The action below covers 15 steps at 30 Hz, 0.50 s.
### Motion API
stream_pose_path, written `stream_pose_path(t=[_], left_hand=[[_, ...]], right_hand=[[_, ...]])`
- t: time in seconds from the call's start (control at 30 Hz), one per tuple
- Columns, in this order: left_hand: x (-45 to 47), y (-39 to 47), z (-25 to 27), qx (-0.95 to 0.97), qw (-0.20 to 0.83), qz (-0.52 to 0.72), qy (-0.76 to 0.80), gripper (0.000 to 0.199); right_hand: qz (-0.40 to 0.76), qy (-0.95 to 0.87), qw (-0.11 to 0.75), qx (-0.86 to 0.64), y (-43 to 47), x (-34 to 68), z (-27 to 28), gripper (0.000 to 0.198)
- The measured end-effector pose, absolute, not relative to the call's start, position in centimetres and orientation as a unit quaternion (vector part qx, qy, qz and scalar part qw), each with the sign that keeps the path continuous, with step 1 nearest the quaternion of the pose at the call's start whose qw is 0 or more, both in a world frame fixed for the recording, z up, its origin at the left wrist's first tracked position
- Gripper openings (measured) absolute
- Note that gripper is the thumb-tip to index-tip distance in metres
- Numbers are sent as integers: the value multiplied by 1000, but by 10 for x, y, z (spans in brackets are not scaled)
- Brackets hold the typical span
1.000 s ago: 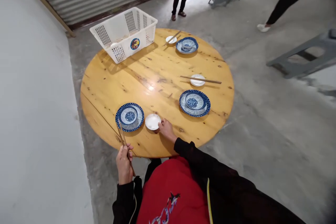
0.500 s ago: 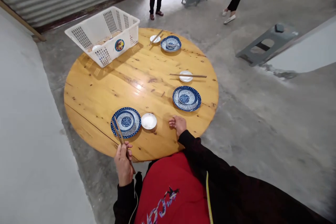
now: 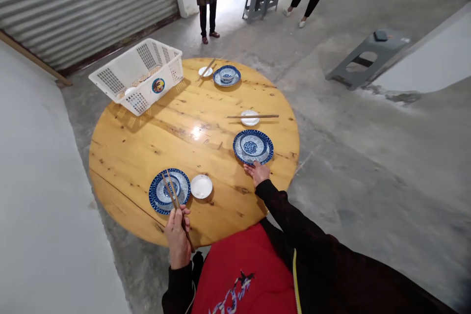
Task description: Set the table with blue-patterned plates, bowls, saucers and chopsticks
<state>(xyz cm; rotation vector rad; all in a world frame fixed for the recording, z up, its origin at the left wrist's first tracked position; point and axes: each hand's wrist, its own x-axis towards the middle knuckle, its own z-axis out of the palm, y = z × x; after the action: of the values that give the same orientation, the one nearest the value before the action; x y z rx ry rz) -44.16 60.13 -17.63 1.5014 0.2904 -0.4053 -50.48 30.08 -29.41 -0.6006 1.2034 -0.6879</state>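
Observation:
My left hand (image 3: 177, 233) is closed around a pair of wooden chopsticks (image 3: 172, 194), their tips slanting up over the nearest blue-and-white bowl (image 3: 171, 190). That bowl rests on a matching plate (image 3: 153, 195), with a small white dish (image 3: 201, 187) just to its right. My right hand (image 3: 258, 173) is at the near rim of the right-hand blue-and-white plate (image 3: 270, 153), fingers apart and seemingly touching the rim. A bowl (image 3: 252, 146) stands on this plate. Beyond it, another pair of chopsticks (image 3: 270, 116) lies across a white dish (image 3: 250, 121).
A white plastic basket (image 3: 167, 71) stands at the round wooden table's (image 3: 165, 137) far left. At the far edge are another plate (image 3: 227, 83) with a bowl and a white dish (image 3: 205, 72) with chopsticks. Grey stools (image 3: 255, 2) and several people stand beyond.
My right hand has moved forward from the bare tabletop to the near rim of the right-hand plate. My left hand still holds the chopsticks. The camera view has shifted a little.

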Motion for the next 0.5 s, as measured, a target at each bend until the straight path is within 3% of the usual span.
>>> stream_pose_path(t=[0.5], left_hand=[[-457, 587, -174, 677, 706, -175, 113, 51]], right_hand=[[-279, 541, 746, -271, 272, -498, -289, 17]])
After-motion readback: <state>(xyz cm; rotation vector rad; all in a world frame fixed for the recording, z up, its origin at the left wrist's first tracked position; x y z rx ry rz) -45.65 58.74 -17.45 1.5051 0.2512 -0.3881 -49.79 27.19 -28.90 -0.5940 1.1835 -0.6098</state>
